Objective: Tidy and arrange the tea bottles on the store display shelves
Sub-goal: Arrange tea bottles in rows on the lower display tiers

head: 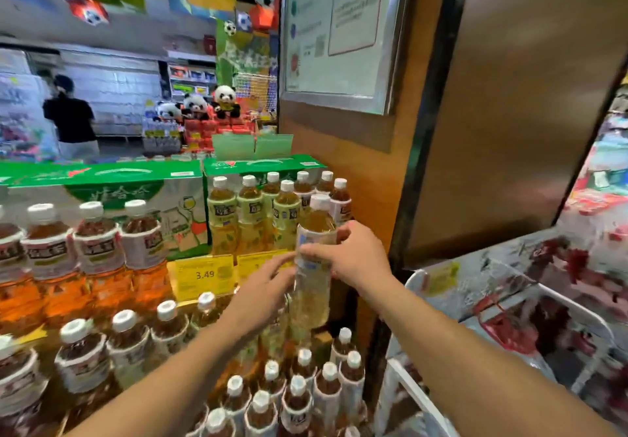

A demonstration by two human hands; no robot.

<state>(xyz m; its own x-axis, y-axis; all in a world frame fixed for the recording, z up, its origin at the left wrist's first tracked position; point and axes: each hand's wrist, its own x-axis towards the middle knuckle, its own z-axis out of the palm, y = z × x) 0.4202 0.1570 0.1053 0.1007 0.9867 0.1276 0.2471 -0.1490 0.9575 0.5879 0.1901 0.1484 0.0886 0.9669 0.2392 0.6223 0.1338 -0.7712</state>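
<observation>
- The right hand (353,253) reaches in from the lower right with the forearm bare and stretched forward, the wrist nearly straight. Its fingers wrap the upper label band of a pale yellow tea bottle (312,266), thumb on the near face, fingers curled round the far side, so the hand is clamped on the bottle.
- The held bottle stands upright, white cap up, raised in front of the shelf edge, between the top row and the lower tiers, just to the right of the yellow price tags (204,275).
- The left hand (268,287) comes up from the lower left, forearm angled toward the centre. Its fingers are spread and loosely bent, the fingertips at the left side of the same bottle; motion blur hides whether they press on it or only brush it, so I cannot tell if this hand grips.
- The two hands sit close together, one on each side of the bottle.
- Behind the held bottle, on the top shelf, a cluster of green tea bottles (251,215) stands upright in rows beside a green carton (102,192).
- To the left stand amber tea bottles (98,249) with white caps, and more dark tea bottles (299,392) fill the lower tiers beneath the forearms.
- A brown pillar (373,171) rises just right of the shelves.
</observation>
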